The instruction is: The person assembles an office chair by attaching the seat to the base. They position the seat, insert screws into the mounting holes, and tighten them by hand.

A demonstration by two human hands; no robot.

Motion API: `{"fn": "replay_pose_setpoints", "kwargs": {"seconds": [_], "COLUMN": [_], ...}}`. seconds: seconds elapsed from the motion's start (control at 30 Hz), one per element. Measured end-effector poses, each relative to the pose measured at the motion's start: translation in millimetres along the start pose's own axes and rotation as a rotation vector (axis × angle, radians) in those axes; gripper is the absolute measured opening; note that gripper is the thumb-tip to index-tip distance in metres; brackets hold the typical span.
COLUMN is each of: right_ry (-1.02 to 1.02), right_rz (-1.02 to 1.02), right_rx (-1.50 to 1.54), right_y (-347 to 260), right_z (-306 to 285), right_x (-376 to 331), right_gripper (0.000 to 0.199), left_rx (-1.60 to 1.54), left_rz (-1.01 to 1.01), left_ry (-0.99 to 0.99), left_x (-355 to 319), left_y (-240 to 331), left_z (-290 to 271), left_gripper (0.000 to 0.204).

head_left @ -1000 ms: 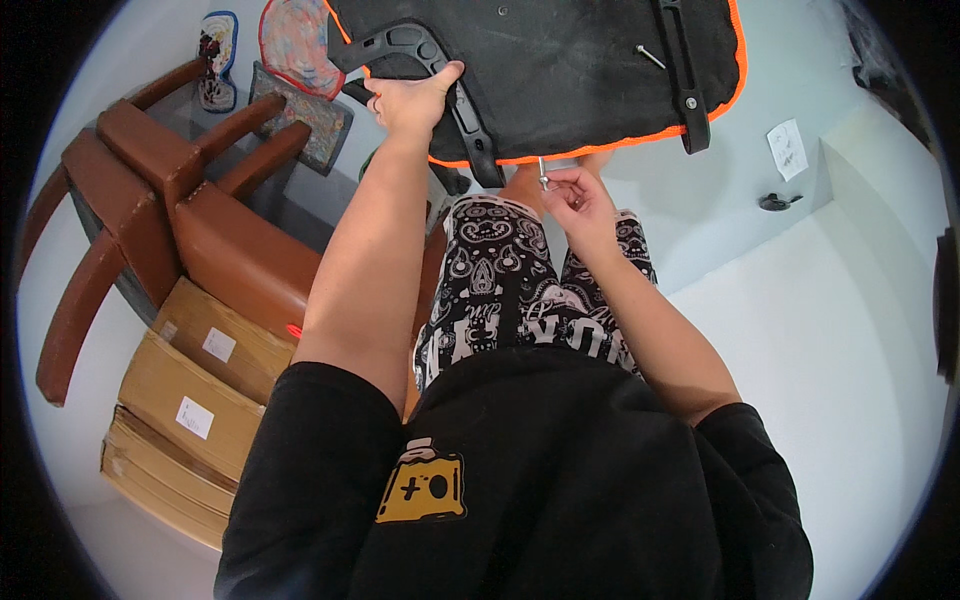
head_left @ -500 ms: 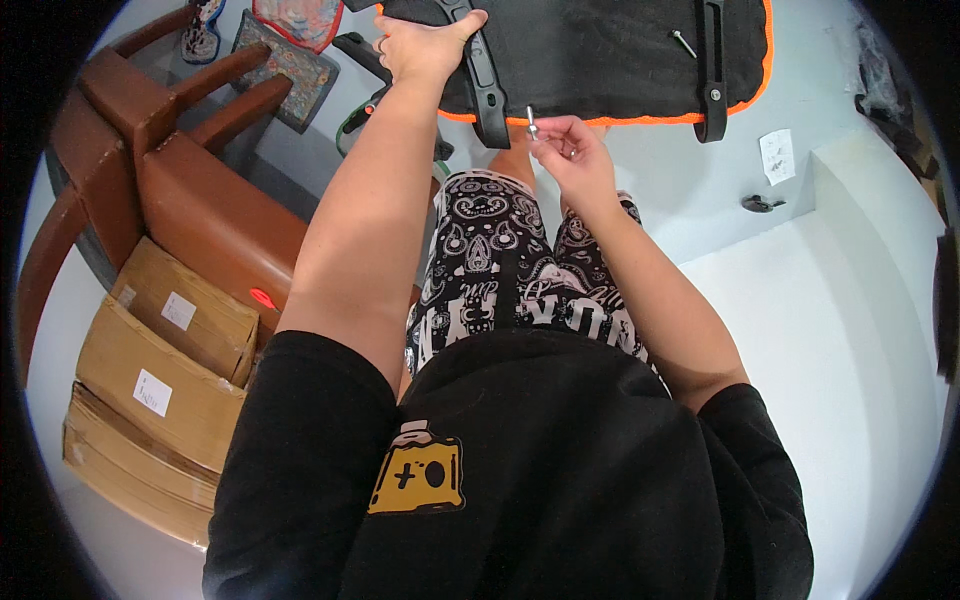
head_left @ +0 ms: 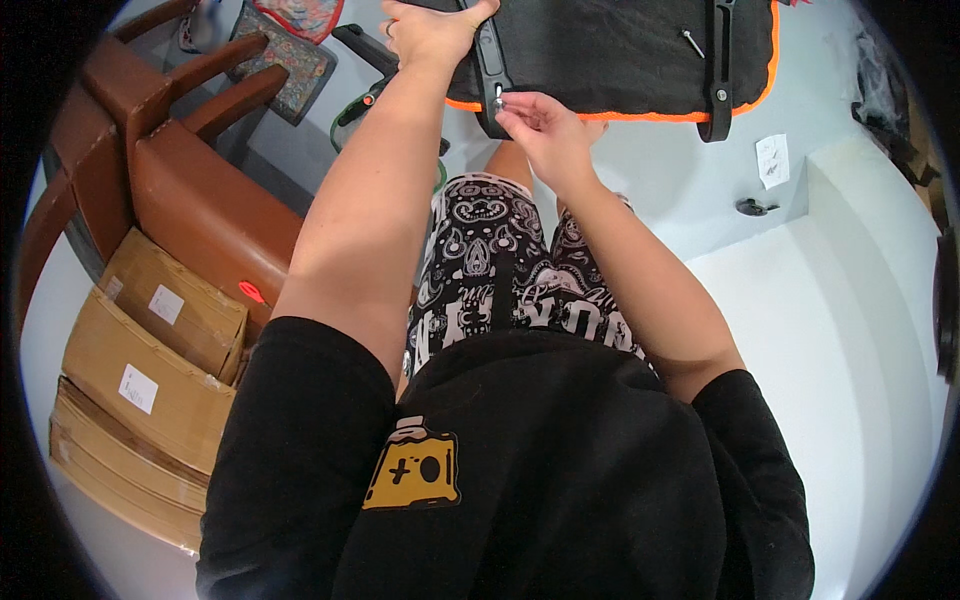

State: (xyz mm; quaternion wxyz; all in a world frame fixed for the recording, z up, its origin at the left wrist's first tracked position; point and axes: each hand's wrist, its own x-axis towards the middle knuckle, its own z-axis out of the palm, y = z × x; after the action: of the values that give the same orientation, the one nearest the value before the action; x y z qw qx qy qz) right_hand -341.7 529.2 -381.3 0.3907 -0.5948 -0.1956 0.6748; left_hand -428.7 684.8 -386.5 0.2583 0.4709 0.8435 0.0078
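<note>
A black fabric panel (head_left: 610,60) with orange edging lies across the top of the view. Two black plastic brackets cross it, the left bracket (head_left: 488,58) and the right bracket (head_left: 719,60). My left hand (head_left: 432,38) is closed round the upper part of the left bracket, thumb on top; some of its fingers are cut off by the frame's edge. Between thumb and fingertips, my right hand (head_left: 550,140) pinches a silver bolt (head_left: 498,97) at the left bracket's lower end. Whether the bolt is inside the hole cannot be told. Another bolt (head_left: 693,43) rests loose on the fabric.
Brown chair-like furniture (head_left: 215,200) stands at left, with cardboard boxes (head_left: 150,340) beside it. A red item (head_left: 252,292) lies near them. On the floor at right are a paper sheet (head_left: 772,161) and a small black part (head_left: 757,207). Green-and-black gear (head_left: 350,125) lies beyond my left forearm.
My right hand has moved left and slightly up, carrying the bolt from beside the panel's orange edge onto the left bracket's lower end. My left hand keeps its hold, shifted slightly.
</note>
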Motion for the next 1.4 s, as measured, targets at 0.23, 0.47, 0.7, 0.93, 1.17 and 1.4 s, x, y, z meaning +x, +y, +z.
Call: {"fn": "replay_pose_setpoints", "kwargs": {"seconds": [0.23,0.47,0.7,0.93,1.17,1.4], "right_ry": [0.169,0.219,0.214,0.271,0.208,0.043], "right_rz": [-0.012,0.188,0.322,0.253,-0.317,-0.476], "right_rx": [-0.048,-0.054,0.100,0.088,-0.806,-1.058], "right_y": [0,-24,-34,-30,-22,-28], "right_z": [-1,3,-2,9,-7,-31], "right_x": [16,19,17,14,7,2], "right_gripper": [0.023,0.024,0.023,0.021,0.022,0.031], "left_rx": [-0.013,0.019,0.002,-0.062,-0.045,-0.081], "left_rz": [0.001,-0.048,-0.007,0.005,0.014,0.011], "left_ry": [-0.033,-0.055,-0.079,-0.117,-0.105,-0.130], "left_x": [-6,-12,-12,-16,-21,-24], "left_y": [13,22,21,24,28,29], "left_z": [-3,-6,-5,-6,-3,-3], "left_gripper": [0.115,0.114,0.113,0.110,0.108,0.108]}}
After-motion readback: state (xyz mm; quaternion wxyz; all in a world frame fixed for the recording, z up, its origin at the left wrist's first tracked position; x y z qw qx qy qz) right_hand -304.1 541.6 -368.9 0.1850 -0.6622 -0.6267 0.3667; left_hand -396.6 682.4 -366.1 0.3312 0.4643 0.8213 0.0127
